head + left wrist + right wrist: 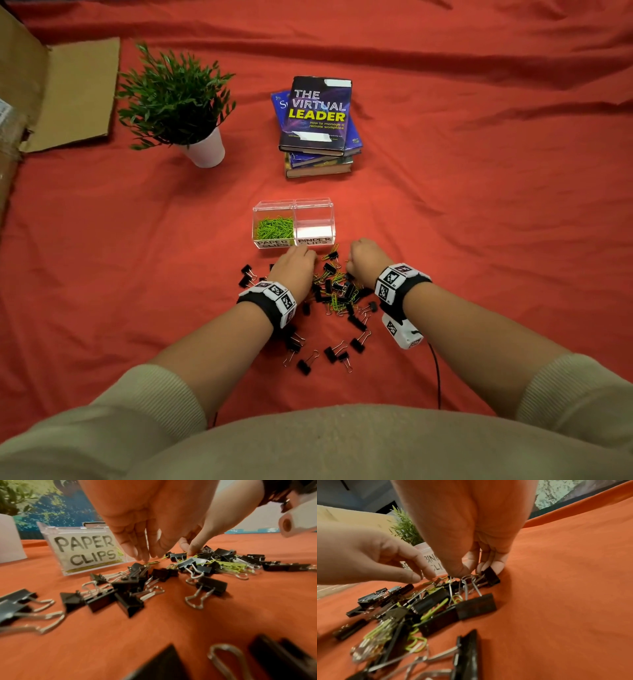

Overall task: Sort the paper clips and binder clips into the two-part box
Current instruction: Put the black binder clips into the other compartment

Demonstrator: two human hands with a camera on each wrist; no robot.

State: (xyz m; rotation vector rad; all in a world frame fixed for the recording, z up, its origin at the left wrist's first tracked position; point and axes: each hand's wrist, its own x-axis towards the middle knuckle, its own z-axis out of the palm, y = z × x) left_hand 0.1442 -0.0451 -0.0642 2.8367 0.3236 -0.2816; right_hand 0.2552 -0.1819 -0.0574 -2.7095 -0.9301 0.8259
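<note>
On the red cloth [445, 212], just in front of the person, lies a loose heap of black binder clips [337, 298] mixed with green paper clips [337, 279], and more binder clips are scattered nearer the body. Just beyond the heap stands the clear two-part box [294, 223]. Its left half, labelled PAPER CLIPS, holds a pile of green paper clips; its right half, labelled BINDER CLIPS, looks empty of clips.

The left hand [295, 270] reaches over the left side of the heap, close to the front of the box. Its fingers [137, 547] are long and held together, tips down at the cloth beside a green paper clip; whether they have hold of it I cannot tell. The right hand [363, 262] is at the far right edge of the heap with its fingers [496, 563] curled down, thumb and fingertips closing on the wire handles of a binder clip [490, 576] that sits against the cloth.

Beyond the box is a stack of books [318, 130]. To their left is a small green plant in a white pot [178, 102], and a flattened cardboard sheet [78, 92] lies at the far left
</note>
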